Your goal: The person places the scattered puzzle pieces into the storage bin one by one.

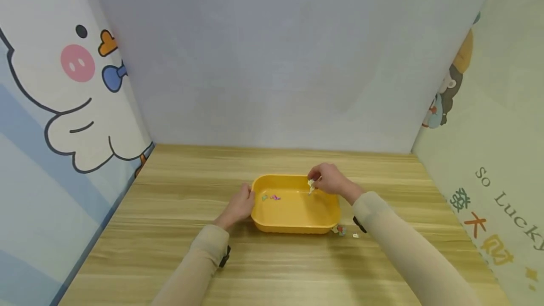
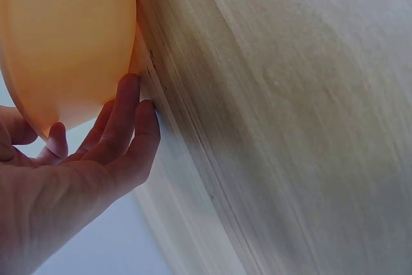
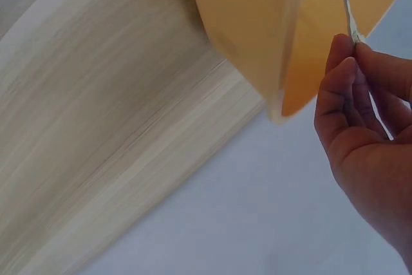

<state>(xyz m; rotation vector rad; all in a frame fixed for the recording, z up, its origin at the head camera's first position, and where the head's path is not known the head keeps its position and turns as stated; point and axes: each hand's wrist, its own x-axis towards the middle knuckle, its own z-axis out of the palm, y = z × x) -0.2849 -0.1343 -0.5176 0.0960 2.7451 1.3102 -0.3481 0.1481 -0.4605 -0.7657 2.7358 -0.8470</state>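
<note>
Foremost stand two pale sleeves, the right sleeve [image 1: 408, 244] and the left sleeve [image 1: 191, 266], each with a dark wristband visible at its cuff, the right wristband [image 1: 359, 224] and the left wristband [image 1: 225, 257]. Beyond them, a yellow tray [image 1: 297, 209] rests on a wood-grained table [image 1: 165, 244]. The left hand [image 1: 239, 204] grasps the tray's left end, its thumb at the rim and its fingers against the outer wall. The right hand [image 1: 332, 178] pinches a small pale piece [image 1: 311, 185] between thumb and fingertips above the right part of the tray; the right wrist view shows this piece as a thin sliver projecting past the fingertips. Inside the tray, toward its left end, lie a greenish piece [image 1: 264, 197] and, just beside it, a pink-purple piece [image 1: 275, 197]. Outside, at the near right corner, sits a cluster of small coloured pieces [image 1: 340, 230], their shapes too small to tell, with a whitish piece [image 1: 356, 235] near it. A plain grey backdrop [image 1: 276, 60] rises behind, flanked by a cartoon bird [image 1: 97, 131] at left and printed lettering [image 1: 516, 215] at right.
</note>
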